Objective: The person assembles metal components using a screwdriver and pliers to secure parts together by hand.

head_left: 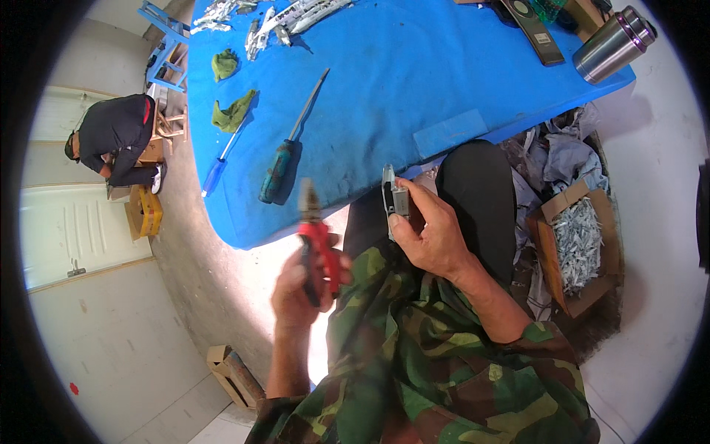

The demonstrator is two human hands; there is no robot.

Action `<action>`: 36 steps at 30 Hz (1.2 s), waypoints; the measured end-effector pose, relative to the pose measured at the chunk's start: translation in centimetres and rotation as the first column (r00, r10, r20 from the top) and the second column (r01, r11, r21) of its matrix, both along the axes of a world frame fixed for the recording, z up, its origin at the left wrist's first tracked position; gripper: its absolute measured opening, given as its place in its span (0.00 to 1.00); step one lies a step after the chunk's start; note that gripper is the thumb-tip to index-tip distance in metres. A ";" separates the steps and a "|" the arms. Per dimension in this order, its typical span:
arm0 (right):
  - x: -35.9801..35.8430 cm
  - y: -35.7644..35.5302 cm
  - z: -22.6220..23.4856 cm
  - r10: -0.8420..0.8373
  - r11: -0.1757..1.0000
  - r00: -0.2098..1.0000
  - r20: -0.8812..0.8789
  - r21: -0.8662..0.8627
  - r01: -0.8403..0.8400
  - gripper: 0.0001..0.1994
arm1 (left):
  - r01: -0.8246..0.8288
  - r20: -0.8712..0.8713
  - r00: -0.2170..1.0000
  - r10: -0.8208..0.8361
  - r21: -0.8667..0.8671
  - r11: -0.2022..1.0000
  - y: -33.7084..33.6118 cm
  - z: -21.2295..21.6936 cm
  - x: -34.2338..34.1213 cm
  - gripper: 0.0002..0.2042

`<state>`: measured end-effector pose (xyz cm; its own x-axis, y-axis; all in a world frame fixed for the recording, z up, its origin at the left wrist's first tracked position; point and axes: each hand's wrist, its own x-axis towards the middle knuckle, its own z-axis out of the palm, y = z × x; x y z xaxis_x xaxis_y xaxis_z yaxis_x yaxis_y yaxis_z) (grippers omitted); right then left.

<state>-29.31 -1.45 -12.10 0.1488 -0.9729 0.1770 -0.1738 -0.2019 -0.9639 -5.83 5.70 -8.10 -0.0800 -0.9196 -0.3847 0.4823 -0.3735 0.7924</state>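
My left hand (296, 292) grips red-handled pliers (316, 244), jaws pointing up toward the blue table's near edge. My right hand (429, 233) pinches a small grey metal part (393, 198) between thumb and fingers, just right of the pliers' jaws and apart from them. Both hands hover over my lap, in front of the blue table (399, 81). Camouflage sleeves cover my arms.
On the table lie a large green-handled screwdriver (285, 163), a smaller blue-handled screwdriver (220, 164), two green rags (231, 111), silver metal pieces (274, 22) and a steel flask (612, 44). A cardboard box of metal parts (577, 248) sits at my right. Another person (115, 140) crouches at far left.
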 end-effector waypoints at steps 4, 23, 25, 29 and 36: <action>-0.4 0.1 0.3 -0.042 0.998 0.998 -0.044 -0.053 0.039 0.23 | 0.123 -0.078 0.990 -0.118 0.070 0.990 0.5 -1.0 -4.2 0.40; -0.4 0.1 0.4 -0.054 0.997 0.996 0.067 -0.046 0.057 0.19 | 0.336 0.228 0.911 -0.342 0.066 0.939 0.4 -0.9 -5.8 0.33; -0.6 0.1 0.3 -0.007 0.999 0.998 0.069 -0.047 0.011 0.20 | 0.348 0.179 0.917 -0.357 0.077 0.934 0.4 -1.0 -6.2 0.32; -0.9 0.4 0.1 0.057 0.988 0.989 0.137 0.136 -0.076 0.20 | 0.368 0.114 0.915 -0.388 0.165 0.915 0.2 -1.0 -5.5 0.31; -0.6 0.3 0.3 0.054 0.998 0.998 0.045 0.027 -0.056 0.21 | 0.341 0.620 0.710 -0.333 0.111 0.934 0.9 -2.1 -6.4 0.18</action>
<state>-29.94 -1.13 -11.78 0.1950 -0.9682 0.1569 -0.1205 -0.1825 -0.9758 -12.19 6.58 -10.18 -0.1333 -0.8827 -0.4506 -0.2728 -0.4044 0.8730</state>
